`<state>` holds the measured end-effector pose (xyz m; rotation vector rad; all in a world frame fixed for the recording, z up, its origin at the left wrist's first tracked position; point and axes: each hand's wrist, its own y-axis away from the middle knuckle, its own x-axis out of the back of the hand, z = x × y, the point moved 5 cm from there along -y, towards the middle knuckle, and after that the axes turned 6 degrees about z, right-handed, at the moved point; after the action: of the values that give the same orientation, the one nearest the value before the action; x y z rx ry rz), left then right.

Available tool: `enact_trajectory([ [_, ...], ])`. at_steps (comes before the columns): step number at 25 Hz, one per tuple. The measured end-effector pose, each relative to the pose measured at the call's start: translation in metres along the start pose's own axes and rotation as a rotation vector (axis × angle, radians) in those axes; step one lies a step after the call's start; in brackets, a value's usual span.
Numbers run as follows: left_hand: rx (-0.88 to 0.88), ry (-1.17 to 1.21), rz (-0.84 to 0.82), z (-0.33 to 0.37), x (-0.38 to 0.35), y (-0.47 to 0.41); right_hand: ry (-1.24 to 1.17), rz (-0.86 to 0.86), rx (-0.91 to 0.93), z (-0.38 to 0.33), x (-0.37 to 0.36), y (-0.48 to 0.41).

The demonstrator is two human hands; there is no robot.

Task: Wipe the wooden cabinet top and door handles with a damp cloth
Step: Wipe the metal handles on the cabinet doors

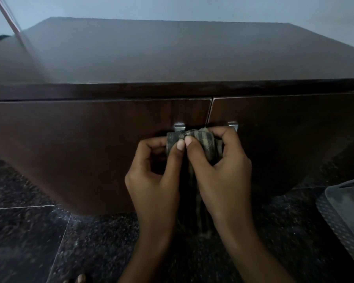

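Observation:
A dark wooden cabinet fills the view, its bare top (172, 52) above two closed doors. Each door carries a small metal handle near the centre seam: the left handle (179, 126) and the right handle (233, 124). A striped grey-green cloth (204, 139) is bunched between both hands just below the handles, its tail hanging down between my wrists. My left hand (157, 172) pinches the cloth's left part with thumb and fingers. My right hand (221, 166) grips the right part, partly covering the right handle.
Dark speckled floor tiles (29, 231) lie in front of the cabinet. A grey plastic tub or basket (347, 209) sits on the floor at the right edge. A thin pole (10, 23) leans at the upper left. A pale wall is behind.

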<state>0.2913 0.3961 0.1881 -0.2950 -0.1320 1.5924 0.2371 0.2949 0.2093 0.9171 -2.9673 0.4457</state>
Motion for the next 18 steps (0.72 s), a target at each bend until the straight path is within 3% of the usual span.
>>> enact_trajectory([
  [5, 0.042, -0.061, -0.007, 0.004, 0.001, -0.013, 0.09, -0.003, 0.023, -0.004, -0.014, -0.008],
  [12, 0.121, -0.104, -0.013, -0.01, 0.009, -0.001, 0.059, -0.038, -0.086, 0.009, -0.012, 0.006],
  [18, 0.014, -0.085, -0.003, -0.004, 0.006, -0.007, 0.02, 0.017, -0.037, 0.008, -0.016, 0.002],
])
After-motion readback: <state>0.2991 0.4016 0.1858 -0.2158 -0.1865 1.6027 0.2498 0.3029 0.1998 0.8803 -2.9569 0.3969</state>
